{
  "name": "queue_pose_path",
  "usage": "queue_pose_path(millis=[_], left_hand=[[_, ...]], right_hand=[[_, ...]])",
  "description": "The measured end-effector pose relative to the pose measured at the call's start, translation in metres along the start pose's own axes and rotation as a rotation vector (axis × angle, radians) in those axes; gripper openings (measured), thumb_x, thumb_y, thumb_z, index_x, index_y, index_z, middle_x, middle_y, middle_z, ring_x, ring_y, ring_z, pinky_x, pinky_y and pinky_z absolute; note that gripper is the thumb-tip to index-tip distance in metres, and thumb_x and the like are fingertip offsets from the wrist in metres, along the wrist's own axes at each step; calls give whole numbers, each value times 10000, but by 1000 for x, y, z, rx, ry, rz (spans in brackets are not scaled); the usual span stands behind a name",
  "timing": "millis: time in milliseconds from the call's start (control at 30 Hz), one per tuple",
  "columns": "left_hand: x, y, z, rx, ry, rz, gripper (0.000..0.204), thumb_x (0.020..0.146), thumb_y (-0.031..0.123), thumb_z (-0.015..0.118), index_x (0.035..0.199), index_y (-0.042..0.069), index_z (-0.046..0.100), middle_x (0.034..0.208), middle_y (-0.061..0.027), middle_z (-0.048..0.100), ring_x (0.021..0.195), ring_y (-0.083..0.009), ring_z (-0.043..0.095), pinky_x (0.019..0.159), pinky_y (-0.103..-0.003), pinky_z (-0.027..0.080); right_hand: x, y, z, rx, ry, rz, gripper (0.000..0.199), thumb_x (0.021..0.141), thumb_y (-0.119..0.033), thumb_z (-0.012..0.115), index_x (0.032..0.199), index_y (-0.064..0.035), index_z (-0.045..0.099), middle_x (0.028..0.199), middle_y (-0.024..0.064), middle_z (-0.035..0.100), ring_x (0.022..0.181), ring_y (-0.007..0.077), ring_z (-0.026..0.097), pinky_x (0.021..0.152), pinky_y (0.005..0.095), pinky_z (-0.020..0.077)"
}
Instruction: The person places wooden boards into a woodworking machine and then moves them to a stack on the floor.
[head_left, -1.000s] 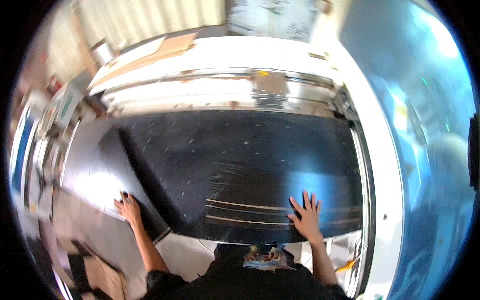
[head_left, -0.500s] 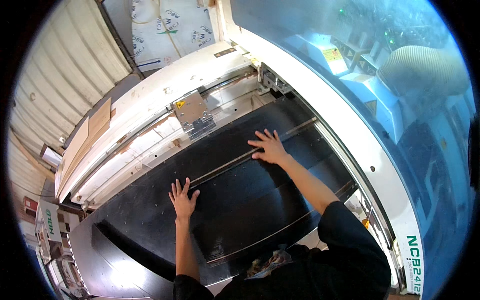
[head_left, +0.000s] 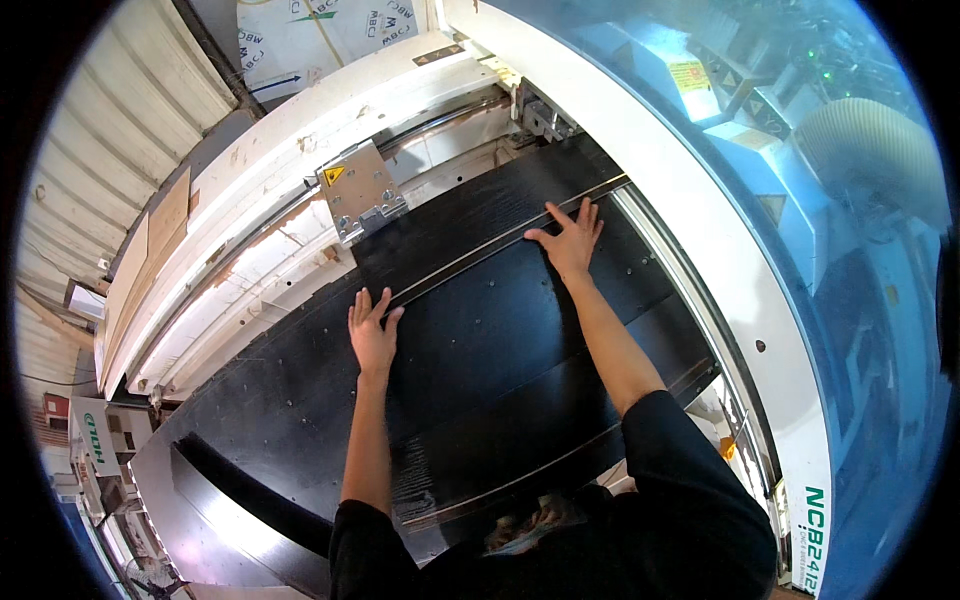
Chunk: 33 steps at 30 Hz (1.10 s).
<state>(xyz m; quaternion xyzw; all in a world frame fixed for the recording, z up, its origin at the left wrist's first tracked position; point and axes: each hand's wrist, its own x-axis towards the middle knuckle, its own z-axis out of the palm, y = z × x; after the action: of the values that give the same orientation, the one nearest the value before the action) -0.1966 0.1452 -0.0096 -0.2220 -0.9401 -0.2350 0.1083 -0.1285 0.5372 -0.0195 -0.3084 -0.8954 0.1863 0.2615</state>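
Observation:
A narrow black panel (head_left: 460, 225) with a pale near edge lies flat on the black machine table (head_left: 470, 400). My left hand (head_left: 372, 340) is at the left end of that pale edge, fingers spread and thumb out. Farther right, my right hand (head_left: 570, 245) rests along the same edge with its fingers apart. Neither hand is wrapped round anything. The panel's far left side reaches a metal clamp plate (head_left: 360, 190) bearing a yellow warning triangle.
A white machine beam (head_left: 270, 150) runs behind the table. To the right, a white frame (head_left: 700, 190) borders a blue transparent cover (head_left: 860, 330) with a ribbed hose (head_left: 870, 160) inside. A grey sloping panel (head_left: 230, 520) lies at the near left. Brown boards (head_left: 165, 240) lean at the far left.
The black panel has slid away from me, up to the clamp plate. Both hands have moved forward with its near edge, and my view has shifted slightly.

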Motion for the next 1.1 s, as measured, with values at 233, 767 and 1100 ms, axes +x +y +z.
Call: queue_pose_path(millis=[233,767,1100], left_hand=[[1,4,7,-163,126,7,472,833,297,815,1263,119,730,1428,-296,548,1385,-383,503,1155,-464,378],[-2,-7,17,72,125,-210,806,763,629,789,1362,107,649,1544,-118,475,1481,-349,349,1202,-666,149],[-5,-8,23,60,151,-192,797,790,657,750,1357,108,635,1541,-110,477,1474,-369,358,1196,-683,149]], right_hand=[[1,2,3,-43,-88,76,874,703,-794,691,1437,-330,592,1627,345,187,1543,460,143,1244,603,79],[4,6,11,-157,-211,-19,1125,709,-911,595,1589,-253,354,1596,423,136,1537,514,63,1236,607,45],[2,13,14,-139,-183,-43,1088,706,-894,630,1572,-280,388,1598,410,164,1533,517,74,1228,609,53]])
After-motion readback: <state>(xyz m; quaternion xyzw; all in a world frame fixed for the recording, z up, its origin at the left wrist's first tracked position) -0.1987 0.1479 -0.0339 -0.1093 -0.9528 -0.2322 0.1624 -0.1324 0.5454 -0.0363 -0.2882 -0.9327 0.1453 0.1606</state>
